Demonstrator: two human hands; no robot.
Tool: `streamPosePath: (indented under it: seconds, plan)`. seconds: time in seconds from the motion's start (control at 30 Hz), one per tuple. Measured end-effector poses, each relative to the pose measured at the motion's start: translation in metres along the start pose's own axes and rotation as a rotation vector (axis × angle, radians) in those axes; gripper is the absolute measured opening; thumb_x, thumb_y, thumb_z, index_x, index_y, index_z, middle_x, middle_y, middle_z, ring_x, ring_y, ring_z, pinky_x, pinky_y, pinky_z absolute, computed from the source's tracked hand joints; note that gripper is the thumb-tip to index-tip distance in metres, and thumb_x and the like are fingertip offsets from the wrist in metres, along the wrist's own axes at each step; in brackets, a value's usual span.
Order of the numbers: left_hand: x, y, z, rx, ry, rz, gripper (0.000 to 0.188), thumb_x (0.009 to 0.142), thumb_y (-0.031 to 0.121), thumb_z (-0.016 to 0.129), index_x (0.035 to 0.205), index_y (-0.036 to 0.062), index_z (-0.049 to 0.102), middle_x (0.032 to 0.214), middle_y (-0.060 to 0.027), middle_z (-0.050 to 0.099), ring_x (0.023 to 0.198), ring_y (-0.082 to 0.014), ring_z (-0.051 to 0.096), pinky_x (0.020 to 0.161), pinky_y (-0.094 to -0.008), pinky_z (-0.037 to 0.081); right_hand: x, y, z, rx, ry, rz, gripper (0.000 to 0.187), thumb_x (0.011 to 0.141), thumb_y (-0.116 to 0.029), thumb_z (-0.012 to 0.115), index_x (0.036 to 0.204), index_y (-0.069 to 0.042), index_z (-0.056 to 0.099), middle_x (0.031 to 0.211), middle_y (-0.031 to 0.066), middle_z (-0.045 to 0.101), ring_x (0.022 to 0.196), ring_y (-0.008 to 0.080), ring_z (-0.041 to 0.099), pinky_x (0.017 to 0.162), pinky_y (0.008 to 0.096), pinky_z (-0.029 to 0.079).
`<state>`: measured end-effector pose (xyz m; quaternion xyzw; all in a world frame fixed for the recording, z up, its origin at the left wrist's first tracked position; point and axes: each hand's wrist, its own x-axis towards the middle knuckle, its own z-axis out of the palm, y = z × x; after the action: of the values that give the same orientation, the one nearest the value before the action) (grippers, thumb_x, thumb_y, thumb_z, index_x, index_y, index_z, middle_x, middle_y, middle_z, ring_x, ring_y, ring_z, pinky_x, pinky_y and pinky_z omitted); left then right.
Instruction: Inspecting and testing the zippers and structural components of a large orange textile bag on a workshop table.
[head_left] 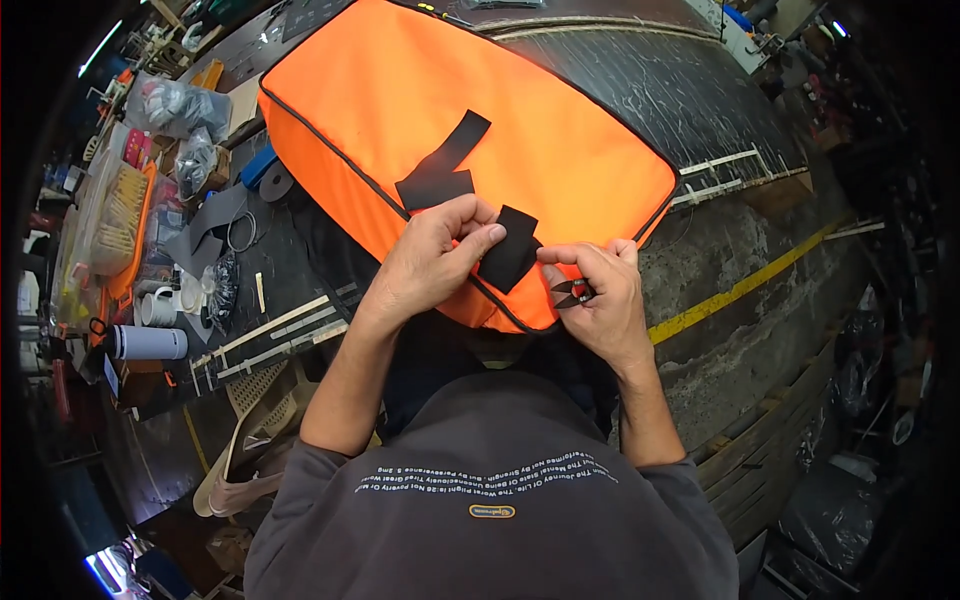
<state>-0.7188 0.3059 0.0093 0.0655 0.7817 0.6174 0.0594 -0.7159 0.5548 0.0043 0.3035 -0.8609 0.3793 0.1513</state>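
Note:
A large bright orange fabric cover [480, 90] with black piping lies across the table edge in front of me. Two black straps are on it: one folded strap [445, 165] lies flat, and a shorter strap [510, 250] stands up near the close corner. My left hand [435, 255] pinches the left edge of the shorter strap between thumb and forefinger. My right hand [605, 295] is closed at the strap's right edge, with thumb and forefinger together there. Small black thread snips [572, 293] sit in the curled fingers of that hand.
The dark worktable [640, 80] stretches beyond the cover. At left stand a grey-white tumbler [150, 343], a white mug [160, 306], a dark tape roll [276, 183] and a clear bin [118, 215]. A beige plastic chair [250, 430] is at lower left.

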Motion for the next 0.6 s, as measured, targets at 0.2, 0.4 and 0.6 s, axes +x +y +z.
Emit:
streamPosePath:
  seconds: [0.2, 0.4, 0.6]
  plan:
    - [-0.005, -0.001, 0.007, 0.016, -0.010, 0.022, 0.016, 0.106, 0.014, 0.072, 0.111, -0.0009, 0.073, 0.084, 0.0075, 0.064, 0.076, -0.0005, 0.053, 0.066, -0.0215, 0.044, 0.009, -0.008, -0.001, 0.042, 0.028, 0.149, 0.020, 0.097, -0.023, 0.081, 0.112, -0.011, 0.076, 0.087, 0.0038, 0.078, 0.074, 0.0222, 0.069, 0.081, 0.0397, 0.039]
    - [-0.015, 0.009, 0.024, 0.249, 0.143, 0.122, 0.022, 0.100, 0.014, 0.079, 0.114, -0.0018, 0.076, 0.076, 0.0005, 0.069, 0.067, -0.0034, 0.058, 0.060, -0.0241, 0.047, 0.012, -0.007, 0.005, -0.228, -0.046, 0.243, 0.024, 0.090, -0.024, 0.085, 0.108, -0.012, 0.076, 0.088, 0.0039, 0.078, 0.073, 0.0217, 0.070, 0.079, 0.0400, 0.038]
    - [-0.003, -0.010, -0.028, 0.577, 0.537, 0.268, 0.029, 0.094, 0.010, 0.075, 0.123, 0.0027, 0.074, 0.099, -0.0135, 0.076, 0.088, -0.0301, 0.072, 0.078, -0.0389, 0.058, 0.022, -0.005, 0.000, -0.162, 0.020, 0.162, 0.020, 0.088, -0.017, 0.084, 0.104, -0.008, 0.078, 0.095, 0.0077, 0.079, 0.075, 0.0236, 0.072, 0.077, 0.0386, 0.047]
